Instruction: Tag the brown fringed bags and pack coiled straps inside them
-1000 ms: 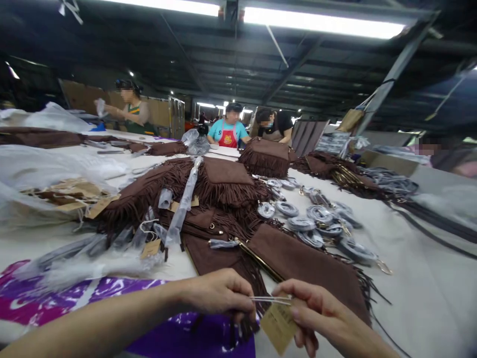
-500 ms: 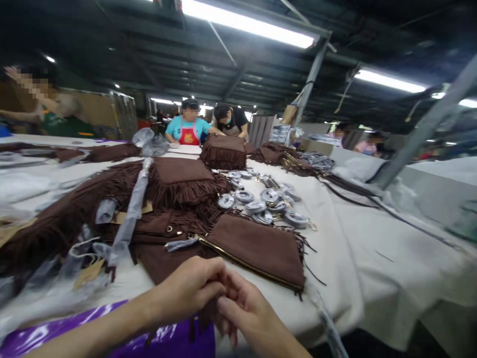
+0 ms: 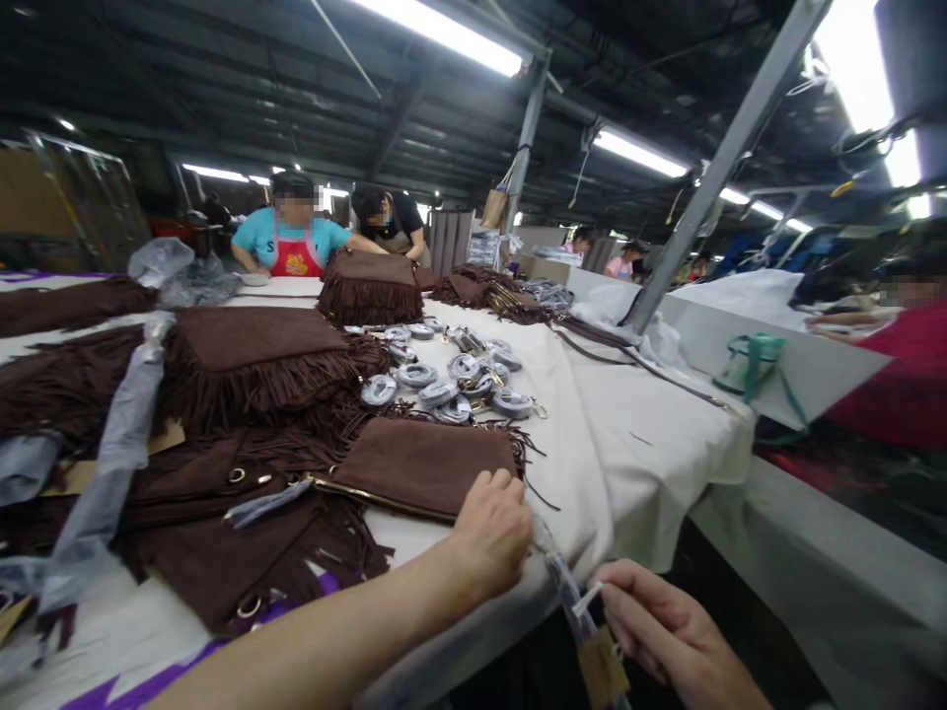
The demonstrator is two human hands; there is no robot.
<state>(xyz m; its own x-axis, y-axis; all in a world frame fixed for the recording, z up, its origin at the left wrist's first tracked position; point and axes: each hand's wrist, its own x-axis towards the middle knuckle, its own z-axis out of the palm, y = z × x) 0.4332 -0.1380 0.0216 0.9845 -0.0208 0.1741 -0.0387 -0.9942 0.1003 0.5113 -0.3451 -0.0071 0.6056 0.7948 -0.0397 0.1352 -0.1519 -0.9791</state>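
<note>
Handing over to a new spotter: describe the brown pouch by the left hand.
On the white table, find the grey coiled straps. Nearer the camera lies the flat brown pouch, its near right corner behind the left hand. Unlike the fringed bag to its left, its top is plain, with a gold zip along the near edge.

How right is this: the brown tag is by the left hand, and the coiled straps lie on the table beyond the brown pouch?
One slip: the head view shows the brown tag by the right hand, not the left hand. The coiled straps do lie on the table beyond the brown pouch.
</note>
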